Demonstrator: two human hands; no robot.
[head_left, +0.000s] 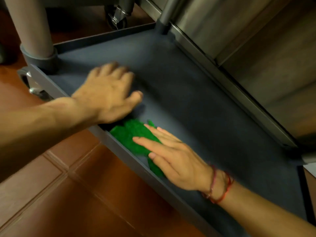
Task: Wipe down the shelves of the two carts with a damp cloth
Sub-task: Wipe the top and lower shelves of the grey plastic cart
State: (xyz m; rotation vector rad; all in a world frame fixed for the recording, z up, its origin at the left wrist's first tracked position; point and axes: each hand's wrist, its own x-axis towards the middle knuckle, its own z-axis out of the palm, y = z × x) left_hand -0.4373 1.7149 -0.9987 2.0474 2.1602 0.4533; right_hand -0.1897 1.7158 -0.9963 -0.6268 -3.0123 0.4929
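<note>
Floor: brown tiles [51,194] run along the near rim of the cart's bottom shelf.
Right hand: the right hand [177,159] lies palm down with fingers straight and slightly spread, flat on the cloth. It grasps nothing. Red thread bracelets [220,187] circle the wrist.
Cloth: 1 green cloth [131,134] lies on the shelf against the inside of the near rim, about midway along it. It is crumpled and partly covered by the right fingers.
Left hand: the left hand [106,93] is blurred, palm down over the shelf, just beyond the cloth and towards the near-left corner. Its fingers are loosely spread and released, holding nothing. Contact with the shelf cannot be told.
Shelf: the dark grey shelf [188,93] has a low raised rim on all visible sides.
Posts: 1 thick grey post [30,26] stands in a socket at the near-left corner; 1 thinner post [168,12] stands at the far corner.
Casters: 1 caster [32,84] shows under the near-left corner; another caster [118,17] stands on the floor beyond the far rim.
Cabinet: a stainless steel cabinet [239,31] runs just beside the shelf's right rim.
</note>
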